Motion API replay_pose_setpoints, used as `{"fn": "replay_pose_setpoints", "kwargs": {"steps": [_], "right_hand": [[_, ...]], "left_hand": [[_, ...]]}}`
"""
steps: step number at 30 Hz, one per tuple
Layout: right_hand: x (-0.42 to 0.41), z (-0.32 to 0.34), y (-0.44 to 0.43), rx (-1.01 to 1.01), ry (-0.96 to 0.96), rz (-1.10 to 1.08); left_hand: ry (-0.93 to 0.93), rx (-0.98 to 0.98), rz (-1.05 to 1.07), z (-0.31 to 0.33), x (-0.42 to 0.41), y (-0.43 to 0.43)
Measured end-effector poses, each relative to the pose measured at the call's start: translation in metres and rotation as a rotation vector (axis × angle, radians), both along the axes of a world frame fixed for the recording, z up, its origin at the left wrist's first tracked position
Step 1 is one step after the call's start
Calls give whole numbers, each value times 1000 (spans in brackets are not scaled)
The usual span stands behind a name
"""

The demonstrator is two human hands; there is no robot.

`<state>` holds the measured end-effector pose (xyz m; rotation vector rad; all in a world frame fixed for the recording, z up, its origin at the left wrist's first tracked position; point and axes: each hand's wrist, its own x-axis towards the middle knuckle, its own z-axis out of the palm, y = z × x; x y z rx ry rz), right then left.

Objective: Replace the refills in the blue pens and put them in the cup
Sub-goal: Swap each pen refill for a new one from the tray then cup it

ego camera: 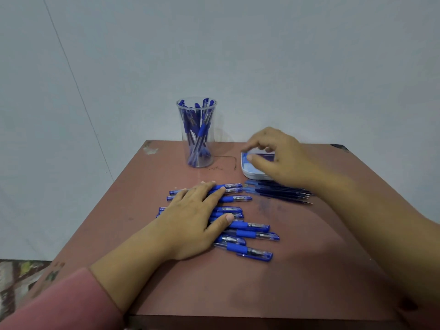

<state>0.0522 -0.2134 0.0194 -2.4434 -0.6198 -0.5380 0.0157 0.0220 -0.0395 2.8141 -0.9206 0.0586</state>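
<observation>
Item 1. Pink fabric sleeve (pixel 59 303), lower left corner, covering the left forearm up to the wrist.

Item 2. Reddish-brown square table (pixel 238 294), worn at its far left corner, set against a pale grey wall (pixel 309 55).

Item 3. Left hand (pixel 195 217), palm down, fingers straight and spread, pressing flat on item 4 and gripping none of it.

Item 4. Loose blue pens (pixel 250 232), clear-barrelled with blue grips and caps. They lie in a rough row at the table's centre, parallel, caps pointing right, partly covered by the left hand.

Item 5. Tall clear plastic cup (pixel 198 132), upright at the far edge of the table, behind the loose row and well apart from it. It contains standing pens (pixel 202 129) of the same kind, leaning across one another.

Item 6. Thin dark blue refills (pixel 278 192), a flat bundle just right of the loose pens, tips pointing right.

Item 7. White rectangular box (pixel 252 171) with a blue inside, just behind the refills.

Item 8. Right hand (pixel 276 156), over the box, fingers bent downward, thumb and forefinger close together. Cannot tell whether they hold anything.
</observation>
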Motion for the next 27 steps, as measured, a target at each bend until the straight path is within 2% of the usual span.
{"fn": "replay_pose_setpoints", "kwargs": {"steps": [3,10,13,16,18,22,27], "right_hand": [[-32,-16,-10,-54,25,67],[-62,-32,-13,-142,340,115],[-63,-34,-8,-204,364,122],[-65,-34,-6,-158,397,95],[-64,-35,-6,-62,376,72],[-58,-37,-8,161,162,21],[-55,-34,-7,260,-26,44]], "left_hand": [[-8,-8,9,0,0,-1],[-23,-15,29,-2,1,-2],[-20,-21,25,-1,-1,-2],[-28,-63,22,3,-1,-2],[-107,-135,-5,8,0,-1],[-339,-277,-161,18,4,-5],[-368,-334,-272,35,14,-18]]}}
